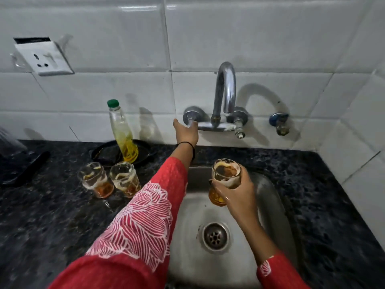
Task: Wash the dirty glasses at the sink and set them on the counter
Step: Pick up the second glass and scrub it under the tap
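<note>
My left hand (186,132) reaching tap handle (192,119), fingers extended, touching. My right hand (235,192) grips dirty glass (226,178) above sink (270,197). Turn gently, keep glass under spout (226,88). Two glasses (108,180) wait on counter (52,215).

Sink basin (187,207): brushed steel, showing a dull sheen. Faucet spout (226,88): chromed metal, shining glossy. Counter (52,215): dark speckled stone, looking polished. Wall tiles (260,34): white ceramic, gleaming. Three glasses (94,179) (124,178) (226,180): clear glass, carrying filmy residue. Oil bottle (123,130): clear plastic, green cap. Sleeve (141,222): red cloth, appearing matt, white stitched pattern.
</note>
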